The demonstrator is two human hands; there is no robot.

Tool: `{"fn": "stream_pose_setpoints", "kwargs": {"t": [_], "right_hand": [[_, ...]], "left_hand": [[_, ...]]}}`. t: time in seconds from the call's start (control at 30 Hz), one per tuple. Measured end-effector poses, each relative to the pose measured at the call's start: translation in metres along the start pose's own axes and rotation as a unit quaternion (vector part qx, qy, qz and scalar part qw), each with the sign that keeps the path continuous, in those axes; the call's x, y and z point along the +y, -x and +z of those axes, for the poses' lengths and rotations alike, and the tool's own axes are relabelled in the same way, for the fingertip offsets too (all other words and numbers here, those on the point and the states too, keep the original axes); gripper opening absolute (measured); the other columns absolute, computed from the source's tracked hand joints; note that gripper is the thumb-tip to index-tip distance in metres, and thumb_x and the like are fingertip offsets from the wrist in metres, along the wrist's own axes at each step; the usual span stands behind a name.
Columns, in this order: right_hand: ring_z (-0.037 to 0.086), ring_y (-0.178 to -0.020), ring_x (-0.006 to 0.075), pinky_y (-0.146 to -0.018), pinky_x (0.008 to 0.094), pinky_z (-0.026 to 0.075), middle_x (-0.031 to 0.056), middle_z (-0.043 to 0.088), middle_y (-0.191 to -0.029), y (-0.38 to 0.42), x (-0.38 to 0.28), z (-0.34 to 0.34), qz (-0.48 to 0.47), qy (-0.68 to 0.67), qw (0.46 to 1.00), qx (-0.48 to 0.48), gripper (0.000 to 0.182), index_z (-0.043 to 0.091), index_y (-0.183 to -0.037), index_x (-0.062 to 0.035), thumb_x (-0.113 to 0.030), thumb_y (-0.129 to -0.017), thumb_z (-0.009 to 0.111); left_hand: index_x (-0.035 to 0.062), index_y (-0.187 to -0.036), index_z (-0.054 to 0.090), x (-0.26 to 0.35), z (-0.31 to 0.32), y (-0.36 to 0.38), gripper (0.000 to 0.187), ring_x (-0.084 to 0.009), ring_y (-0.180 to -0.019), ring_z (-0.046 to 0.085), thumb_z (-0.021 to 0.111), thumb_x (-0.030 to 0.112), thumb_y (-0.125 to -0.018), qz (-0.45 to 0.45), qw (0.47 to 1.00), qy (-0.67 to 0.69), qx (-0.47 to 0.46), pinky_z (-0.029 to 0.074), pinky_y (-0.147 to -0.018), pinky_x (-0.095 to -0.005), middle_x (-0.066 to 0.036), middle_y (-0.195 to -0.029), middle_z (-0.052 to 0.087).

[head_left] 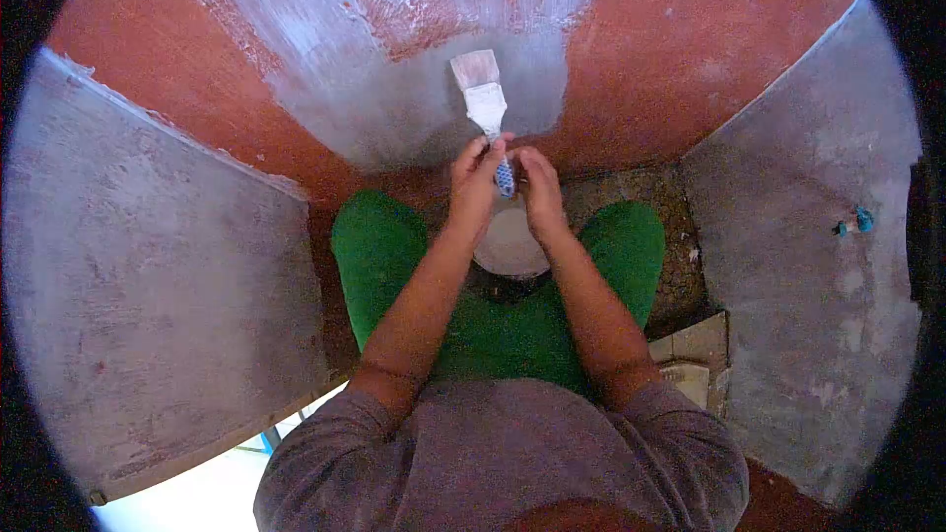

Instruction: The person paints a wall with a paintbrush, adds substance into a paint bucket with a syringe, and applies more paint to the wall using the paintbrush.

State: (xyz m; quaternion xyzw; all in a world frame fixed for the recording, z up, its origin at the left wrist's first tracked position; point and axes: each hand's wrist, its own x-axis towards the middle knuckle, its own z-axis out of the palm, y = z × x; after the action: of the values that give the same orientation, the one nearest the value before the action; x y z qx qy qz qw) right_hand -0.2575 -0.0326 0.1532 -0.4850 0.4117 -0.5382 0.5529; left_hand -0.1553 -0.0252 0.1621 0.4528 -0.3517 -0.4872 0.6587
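A paintbrush (484,99) points up and away from me, its bristles and ferrule coated white. My left hand (474,182) grips it near the top of the blue-and-white patterned handle, thumb along the front. Just right of the handle is my right hand (540,192), its fingers loosely bent and apart; whether its fingertips touch the handle is hard to tell. Below both hands, between my knees, sits a round container of whitish paint (512,241). Beyond the brush rises a red wall (650,59) with a patch of whitish-grey paint (325,89) on it.
Greyish painted walls stand close on the left (168,266) and right (798,266). A small blue tap-like fitting (855,223) juts from the right wall. Cardboard-like pieces (695,350) lie beside my right leg. Bright light enters at lower left.
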Motion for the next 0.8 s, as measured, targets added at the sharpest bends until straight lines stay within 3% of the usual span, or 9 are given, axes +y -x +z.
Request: {"fn": "stream_pose_setpoints", "kwargs": {"t": [0.03, 0.1, 0.23, 0.33, 0.43, 0.53, 0.63, 0.7, 0.8], "right_hand": [[0.049, -0.068, 0.0101, -0.062, 0.0248, 0.04, 0.0014, 0.056, -0.084, 0.003, 0.006, 0.0, -0.03, 0.032, 0.999, 0.001, 0.026, 0.059, -0.094, -0.0067, -0.029, -0.095, 0.045], [0.049, -0.074, 0.0115, -0.066, 0.0266, 0.041, 0.0007, 0.055, -0.087, 0.005, 0.038, -0.003, -0.085, 0.116, 0.99, 0.01, 0.027, 0.056, -0.1, -0.0077, -0.031, -0.097, 0.045], [0.045, -0.078, 0.0118, -0.07, 0.0279, 0.04, 0.0004, 0.051, -0.087, 0.018, -0.004, 0.005, 0.089, -0.048, 0.985, -0.141, 0.027, 0.052, -0.104, -0.0071, -0.032, -0.097, 0.046], [0.039, -0.059, 0.006, -0.053, 0.0226, 0.033, -0.0022, 0.042, -0.07, 0.011, 0.018, 0.012, -0.005, 0.038, 0.998, -0.049, 0.023, 0.051, -0.097, -0.0061, -0.028, -0.098, 0.045], [0.036, -0.057, 0.0046, -0.051, 0.0219, 0.031, -0.0035, 0.041, -0.068, -0.007, 0.017, 0.008, -0.071, 0.071, 0.995, 0.029, 0.021, 0.05, -0.094, -0.0067, -0.026, -0.098, 0.044], [0.043, -0.069, 0.0081, -0.06, 0.0243, 0.036, -0.0008, 0.049, -0.079, -0.022, -0.002, 0.004, -0.078, 0.007, 0.996, 0.045, 0.021, 0.051, -0.094, -0.0062, -0.026, -0.097, 0.045], [0.043, -0.068, 0.0073, -0.059, 0.0232, 0.036, -0.0006, 0.05, -0.077, -0.033, 0.006, 0.003, -0.098, 0.062, 0.992, 0.051, 0.024, 0.051, -0.09, -0.0064, -0.028, -0.098, 0.044], [0.04, -0.061, 0.0044, -0.052, 0.0204, 0.032, -0.0018, 0.046, -0.068, -0.044, 0.025, 0.003, -0.123, 0.117, 0.983, 0.066, 0.027, 0.05, -0.085, -0.007, -0.03, -0.098, 0.043], [0.056, -0.075, 0.0254, -0.072, 0.0391, 0.044, 0.013, 0.057, -0.077, -0.057, 0.092, -0.011, -0.028, 0.241, 0.969, 0.043, 0.033, 0.056, -0.086, 0.0003, -0.03, -0.095, 0.047]], "left_hand": [[0.0006, -0.102, 0.064, -0.004, -0.001, 0.0, 0.026, -0.011, -0.074, 0.054, 0.061, 0.022, -0.09, -0.02, 0.999, 0.025, -0.005, 0.044, -0.069, -0.0253, -0.005, -0.082, 0.059], [0.0006, -0.103, 0.064, 0.002, -0.004, 0.004, 0.024, -0.0119, -0.075, 0.055, 0.06, 0.02, -0.09, 0.06, 0.985, -0.159, -0.006, 0.044, -0.072, -0.0256, -0.004, -0.084, 0.059], [0.0016, -0.106, 0.064, 0.002, -0.033, 0.008, 0.027, -0.0139, -0.076, 0.057, 0.056, 0.024, -0.092, 0.217, 0.91, -0.351, -0.042, 0.046, -0.073, -0.0293, -0.003, -0.087, 0.059], [0.0028, -0.105, 0.065, -0.023, -0.072, 0.003, 0.029, -0.0156, -0.074, 0.058, 0.051, 0.026, -0.094, 0.351, 0.793, -0.497, -0.032, 0.047, -0.071, -0.0338, -0.002, -0.087, 0.061], [0.0036, -0.1, 0.065, -0.085, -0.118, 0.005, 0.03, -0.0165, -0.068, 0.056, 0.05, 0.029, -0.092, 0.03, 0.975, -0.216, -0.049, 0.047, -0.066, -0.0357, -0.003, -0.086, 0.063], [0.0044, -0.096, 0.064, -0.083, -0.12, 0.0, 0.031, -0.0165, -0.069, 0.057, 0.054, 0.031, -0.087, -0.305, 0.931, -0.195, -0.034, 0.046, -0.063, -0.0335, -0.003, -0.084, 0.065], [0.0043, -0.096, 0.063, -0.066, -0.104, -0.005, 0.036, -0.017, -0.071, 0.059, 0.058, 0.037, -0.082, -0.309, 0.936, -0.15, -0.079, 0.045, -0.061, -0.0336, -0.004, -0.082, 0.064], [0.0032, -0.098, 0.063, -0.112, -0.122, -0.01, 0.04, -0.0225, -0.079, 0.062, 0.059, 0.039, -0.081, -0.184, 0.918, -0.322, -0.142, 0.048, -0.067, -0.0373, -0.009, -0.086, 0.065], [0.0015, -0.105, 0.061, -0.115, -0.121, -0.005, 0.047, -0.0313, -0.093, 0.062, 0.06, 0.042, -0.08, -0.155, 0.817, -0.512, -0.217, 0.048, -0.08, -0.0421, -0.019, -0.097, 0.064]]}}
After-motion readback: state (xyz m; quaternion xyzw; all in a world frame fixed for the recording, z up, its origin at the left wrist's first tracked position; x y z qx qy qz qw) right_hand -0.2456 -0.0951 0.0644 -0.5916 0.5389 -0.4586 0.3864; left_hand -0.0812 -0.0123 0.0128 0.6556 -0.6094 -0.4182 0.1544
